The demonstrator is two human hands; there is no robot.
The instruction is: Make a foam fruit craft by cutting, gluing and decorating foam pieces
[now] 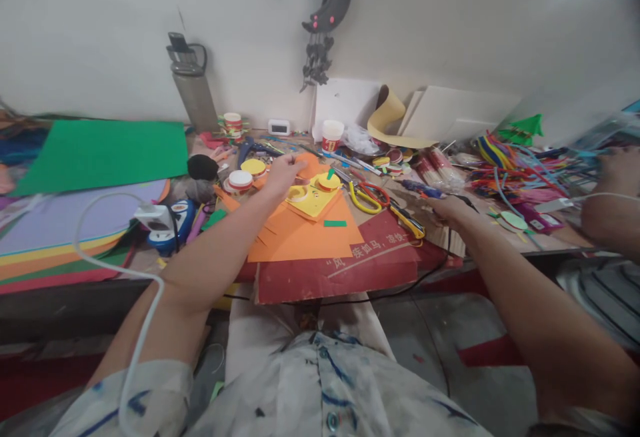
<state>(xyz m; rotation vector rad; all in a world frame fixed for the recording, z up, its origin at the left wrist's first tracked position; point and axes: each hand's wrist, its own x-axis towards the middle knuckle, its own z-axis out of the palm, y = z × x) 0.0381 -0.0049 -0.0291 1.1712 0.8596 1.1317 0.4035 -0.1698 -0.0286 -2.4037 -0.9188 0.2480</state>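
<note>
My left hand [284,173] is closed on a rounded orange paper piece [309,166], held above the work pile. My right hand [447,210] grips a blue glue gun [421,188], its nozzle pointing left; a black cord hangs below that hand. Between the hands lie orange paper sheets [310,243] with a yellow paper piece [316,202] on top. A yellow disc with a green stem [329,182] sits on the yellow paper. Just right of it are yellow-handled scissors [365,199], red-handled scissors [376,191] and a yellow utility knife [407,221].
A red cardboard sheet [340,280] overhangs the table's front edge. At left are stacked coloured sheets [85,223], a green sheet [115,153] and a white charger [155,215] with its cable. Behind stand a bottle [193,90] and paper cup [332,135]. Another person's arm [610,203] rests at right.
</note>
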